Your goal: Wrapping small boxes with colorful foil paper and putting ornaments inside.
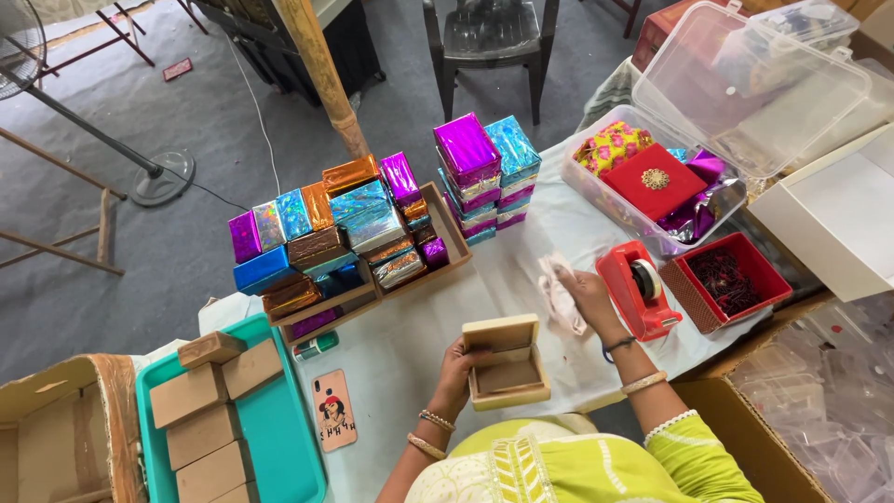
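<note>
My left hand (458,365) grips the left side of a small open wooden box (506,363), its lid tilted up, held above the white-covered table (419,345). My right hand (587,293) rests on a crumpled pale pink cloth (559,284) lying on the table, just left of a red tape dispenser (638,291).
A wooden tray (456,244) with several shiny wrapped boxes (345,233) and a stack (484,172) sit ahead. A teal tray (279,428) holds plain brown boxes. A phone (333,410), a red basket (731,279), a clear plastic bin (652,177), a white box (838,214) and cardboard cartons surround me.
</note>
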